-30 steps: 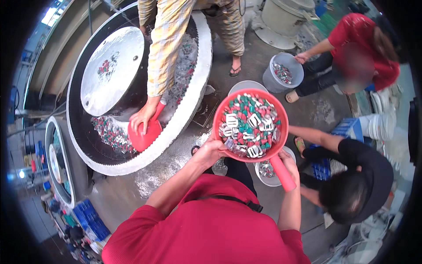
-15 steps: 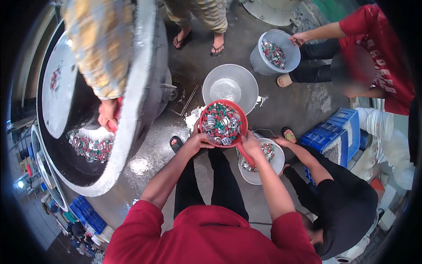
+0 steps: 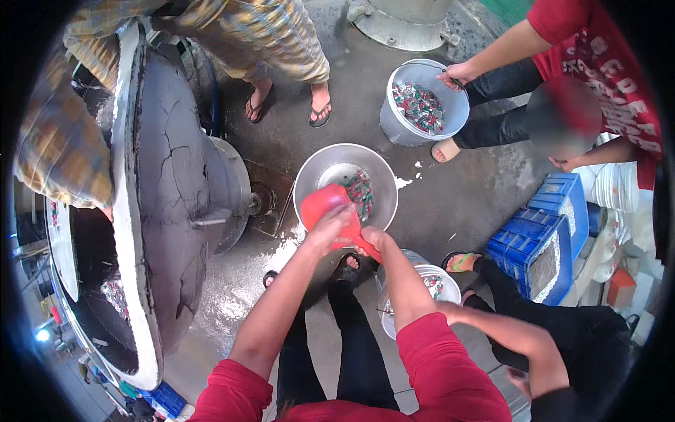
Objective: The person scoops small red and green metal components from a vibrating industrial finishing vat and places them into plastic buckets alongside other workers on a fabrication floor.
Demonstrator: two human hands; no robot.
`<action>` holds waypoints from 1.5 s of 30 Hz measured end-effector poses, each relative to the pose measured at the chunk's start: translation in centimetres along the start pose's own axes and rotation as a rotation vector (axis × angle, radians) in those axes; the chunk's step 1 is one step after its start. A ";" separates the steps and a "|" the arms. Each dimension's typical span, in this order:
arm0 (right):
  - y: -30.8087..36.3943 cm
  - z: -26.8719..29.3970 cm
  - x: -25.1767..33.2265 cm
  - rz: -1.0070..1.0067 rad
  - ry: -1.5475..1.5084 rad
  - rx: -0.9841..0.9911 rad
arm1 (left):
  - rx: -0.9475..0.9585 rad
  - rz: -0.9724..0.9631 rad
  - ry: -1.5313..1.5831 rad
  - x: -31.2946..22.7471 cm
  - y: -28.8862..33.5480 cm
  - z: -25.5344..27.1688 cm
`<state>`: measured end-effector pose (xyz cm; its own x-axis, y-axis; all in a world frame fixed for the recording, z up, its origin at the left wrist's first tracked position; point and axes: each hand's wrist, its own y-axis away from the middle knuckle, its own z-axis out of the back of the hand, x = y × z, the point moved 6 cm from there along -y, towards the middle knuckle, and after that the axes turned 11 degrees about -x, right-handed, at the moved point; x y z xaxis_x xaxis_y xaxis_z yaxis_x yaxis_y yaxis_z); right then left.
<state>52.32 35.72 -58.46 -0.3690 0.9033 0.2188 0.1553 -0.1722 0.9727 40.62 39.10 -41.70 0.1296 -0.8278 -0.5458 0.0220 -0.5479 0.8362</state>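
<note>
A red dipper (image 3: 322,204) with a long handle is tipped over a round metal basin (image 3: 384,179) on the floor. Small red, green and silver pieces (image 3: 361,191) lie or fall inside the basin, beside the dipper's lip. My left hand (image 3: 333,228) grips the dipper's body from its near side. Around the handle, my right hand (image 3: 373,243) is closed. The dipper's inside is turned away from view. Close to my right forearm stands a white bucket (image 3: 450,290) with similar pieces in it.
A large tilted drum (image 3: 176,162) fills the left, where a person in a checked garment (image 3: 274,35) leans over. At right, a person in red holds a pale bucket (image 3: 394,119) of pieces. Blue crates (image 3: 517,246) and a person in black (image 3: 590,344) are at lower right.
The dipper, full and level before, is now tipped over the basin, with pieces inside the basin. My left hand has shifted on it. The drum's mouth has swung left in view.
</note>
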 end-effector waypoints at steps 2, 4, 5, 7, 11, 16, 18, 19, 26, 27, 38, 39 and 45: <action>-0.2 -1.3 -0.8 -0.077 0.015 0.126 | -0.036 -0.042 0.040 -0.6 0.5 -0.1; 1.5 -2.2 1.3 -0.009 -0.235 0.334 | -0.066 -0.067 0.082 0.6 1.2 0.0; 1.3 -1.8 1.8 0.006 -0.329 0.419 | -0.044 -0.129 0.132 0.4 1.5 -0.3; 2.2 -0.3 0.6 -0.054 -0.369 0.420 | -0.044 -0.185 0.199 0.6 2.8 -0.7; 5.3 1.7 -1.4 -0.072 -0.289 0.202 | -0.048 -0.126 0.199 1.5 7.3 -1.6; 12.6 3.5 -2.7 0.339 0.143 -0.234 | -0.091 -0.473 -0.128 1.9 15.0 -1.5; 21.6 2.3 -0.8 0.572 0.349 -0.422 | -0.018 -0.600 -0.024 -0.6 21.8 -1.8; 22.7 3.1 -2.2 0.558 0.211 -0.355 | 0.012 -0.669 -0.086 -2.3 25.0 -2.1; 39.5 -2.5 -1.1 0.841 -0.314 -0.155 | 0.263 -0.894 -0.191 -5.0 41.8 4.8; 39.7 -2.9 -1.5 0.748 -0.293 -0.095 | 0.276 -0.959 -0.199 -5.1 43.3 6.4; 51.4 -25.8 10.6 0.877 -0.027 -0.162 | -0.510 -0.906 -0.273 -5.9 53.6 45.6; 52.0 -28.6 11.8 0.800 0.091 -0.156 | -0.696 -0.804 -0.291 -6.2 53.8 49.8; 54.1 -41.6 16.6 1.285 0.713 -0.391 | -0.729 -0.985 -0.451 -9.0 58.0 60.2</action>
<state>16.51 25.08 1.00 -0.5468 -0.2890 0.7858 0.5035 -0.8634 0.0328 -18.93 7.49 8.54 -0.5876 -0.1635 -0.7925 0.4637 -0.8707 -0.1642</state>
